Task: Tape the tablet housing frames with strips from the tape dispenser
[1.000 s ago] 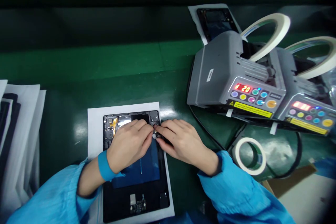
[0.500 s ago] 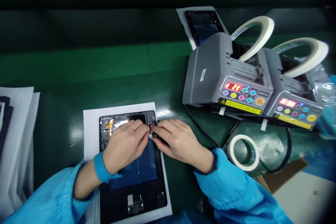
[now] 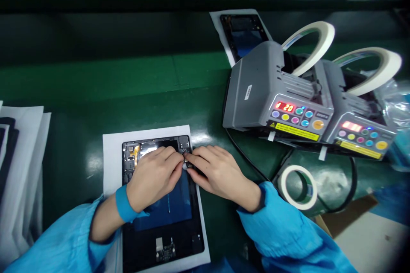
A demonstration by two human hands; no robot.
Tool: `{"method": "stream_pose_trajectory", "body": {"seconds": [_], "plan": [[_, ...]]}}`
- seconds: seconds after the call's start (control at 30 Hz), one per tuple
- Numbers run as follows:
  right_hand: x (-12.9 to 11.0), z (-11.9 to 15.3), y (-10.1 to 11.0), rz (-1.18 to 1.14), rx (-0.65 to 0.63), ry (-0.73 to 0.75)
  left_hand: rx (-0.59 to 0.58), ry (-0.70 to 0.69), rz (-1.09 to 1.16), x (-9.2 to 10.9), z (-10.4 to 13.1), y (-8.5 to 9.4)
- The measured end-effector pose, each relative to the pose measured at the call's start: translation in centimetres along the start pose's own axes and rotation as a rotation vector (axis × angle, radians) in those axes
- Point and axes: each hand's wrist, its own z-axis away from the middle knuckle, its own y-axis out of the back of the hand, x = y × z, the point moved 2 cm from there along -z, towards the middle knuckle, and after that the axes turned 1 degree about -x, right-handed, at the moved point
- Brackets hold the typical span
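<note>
An opened black tablet (image 3: 187, 234) with a blue inner panel (image 3: 179, 204) lies on a white sheet (image 3: 112, 153). Over its upper part is my left hand (image 3: 155, 175), its fingers pinched together near the upper right edge. My right hand (image 3: 218, 170) comes in from the right, thumb and forefinger closed at the same spot. Between the fingertips of both hands is a small dark and whitish piece (image 3: 185, 164), too small to name. An orange flex strip (image 3: 136, 152) shows at the tablet's upper left.
Two grey tape dispensers (image 3: 253, 94) with lit displays stand at the right, a tape roll (image 3: 297, 187) and black cable (image 3: 246, 158) below them. White sheets (image 3: 28, 136) are at the left. Another tablet (image 3: 245, 36) lies behind the dispensers; a cardboard box (image 3: 349, 215) is lower right.
The tablet on the moving surface behind the dispensers has shifted slightly left. My hands stay at the same spot on the near tablet, with almost no visible movement.
</note>
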Motion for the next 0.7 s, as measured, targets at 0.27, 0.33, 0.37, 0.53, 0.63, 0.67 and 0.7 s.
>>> {"method": "stream_pose_trajectory", "body": {"seconds": [0.27, 0.33, 0.37, 0.53, 0.63, 0.67, 0.7], "plan": [[-0.03, 0.15, 0.02, 0.001, -0.008, -0.006, -0.025, 0.014, -0.002, -0.10, 0.28, -0.15], [-0.04, 0.14, 0.03, -0.003, -0.007, -0.002, -0.010, 0.008, -0.005, -0.04, 0.19, -0.03], [-0.04, 0.13, 0.03, -0.005, -0.003, 0.000, -0.002, 0.004, -0.006, -0.01, 0.11, 0.01], [0.17, 0.07, -0.06, 0.005, -0.010, -0.008, 0.004, -0.001, 0.005, -0.03, -0.15, -0.04], [0.34, 0.02, -0.05, 0.011, -0.016, -0.006, 0.013, 0.015, 0.026, -0.17, -0.18, -0.11], [0.39, 0.00, -0.02, 0.014, -0.014, -0.004, 0.020, 0.019, 0.028, -0.22, -0.19, -0.11], [0.44, -0.03, 0.01, 0.017, -0.011, -0.002, 0.028, 0.022, 0.027, -0.26, -0.21, -0.11]]}}
